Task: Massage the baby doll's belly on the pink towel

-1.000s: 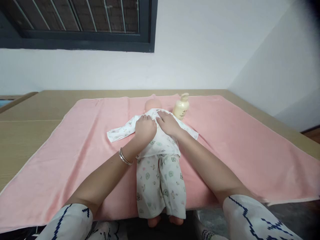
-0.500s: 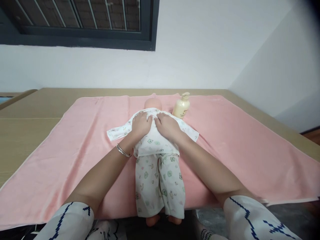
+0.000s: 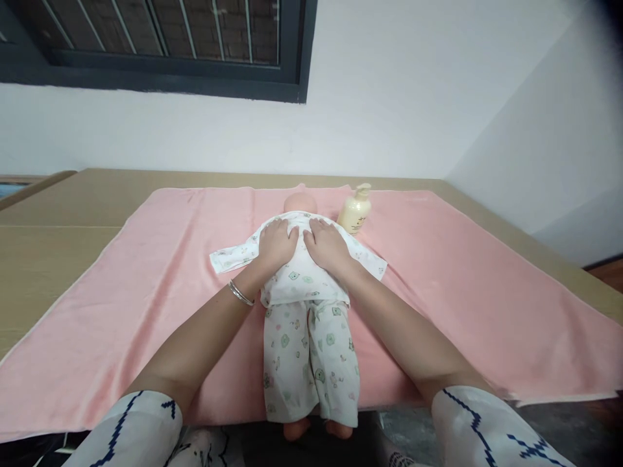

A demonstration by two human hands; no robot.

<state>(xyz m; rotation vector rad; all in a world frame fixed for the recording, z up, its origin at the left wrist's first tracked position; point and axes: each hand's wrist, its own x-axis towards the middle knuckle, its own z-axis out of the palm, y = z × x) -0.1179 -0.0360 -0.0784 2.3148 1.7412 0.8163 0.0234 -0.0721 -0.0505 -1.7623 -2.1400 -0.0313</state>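
Note:
A baby doll [image 3: 304, 279] in a white printed top and trousers lies face down, its bald head [image 3: 300, 202] pointing away from me and its feet over the near edge. On the left of its upper back rests my left hand [image 3: 278, 243], flat, a silver bangle [image 3: 240, 293] at the wrist. My right hand [image 3: 328, 245] lies flat on the right of the upper back, fingers stretched out. Both thumbs point inward, with a small gap between them. The doll's sleeves spread out to either side. Neither hand grips anything.
Under the doll a pink cloth [image 3: 160, 279] covers much of the wooden table [image 3: 58, 253]. A cream pump bottle [image 3: 355, 211] stands beyond my right hand, beside the doll's head. Behind are a white wall [image 3: 379, 117] and a dark-framed window [image 3: 195, 78].
Both hands stay on the doll's upper back; the gap between the thumbs looks slightly wider. The whole view has shifted a little. The doll and bottle keep their places.

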